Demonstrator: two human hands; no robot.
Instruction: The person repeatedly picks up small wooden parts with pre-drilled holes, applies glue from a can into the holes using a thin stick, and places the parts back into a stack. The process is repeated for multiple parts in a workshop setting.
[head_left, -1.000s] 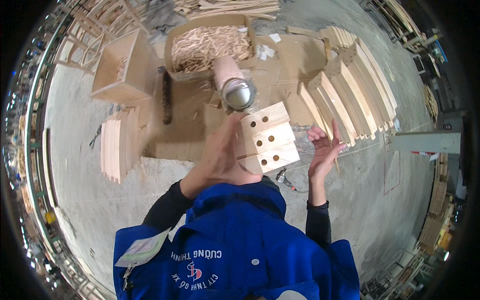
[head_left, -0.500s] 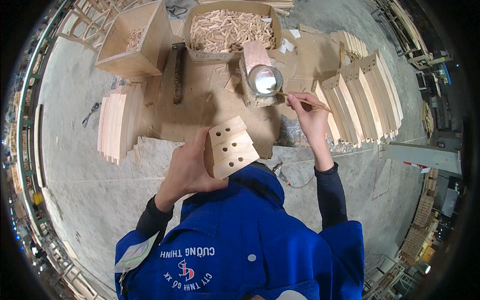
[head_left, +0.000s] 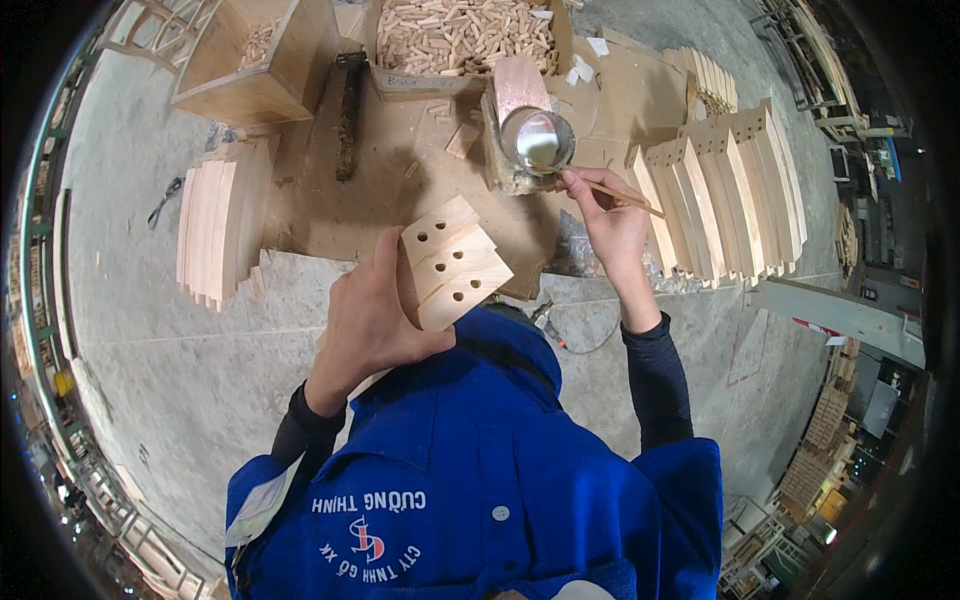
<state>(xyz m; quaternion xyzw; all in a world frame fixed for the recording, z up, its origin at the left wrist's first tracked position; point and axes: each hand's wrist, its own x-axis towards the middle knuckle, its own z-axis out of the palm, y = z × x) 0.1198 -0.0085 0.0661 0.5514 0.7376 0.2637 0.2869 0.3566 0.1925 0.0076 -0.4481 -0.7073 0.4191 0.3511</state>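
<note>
My left hand (head_left: 365, 320) is closed round a stack of wooden slats (head_left: 465, 275), their ends turned up. Each visible end has two drilled holes. Between the fingers of my right hand (head_left: 612, 222) is a thin stick (head_left: 625, 198); its tip is at the rim of a round cup (head_left: 540, 138) with a whitish, shiny inside. That cup rests on a wooden block (head_left: 522, 88) on the cardboard-covered work surface (head_left: 300, 210). What coats the stick's tip, if anything, is too small to tell.
A carton (head_left: 420, 85) of wooden dowels stands at the far side, beside a plywood box (head_left: 250, 85) and a dark hammer (head_left: 348, 120). Slat stacks stand at left (head_left: 222, 225) and drilled slats at right (head_left: 715, 205). A grey beam (head_left: 840, 315) juts in at the right.
The view has shifted slightly, so the bench things sit higher in the picture. My right hand has drawn the stick's tip from inside the cup to its near rim. My left hand keeps its hold.
</note>
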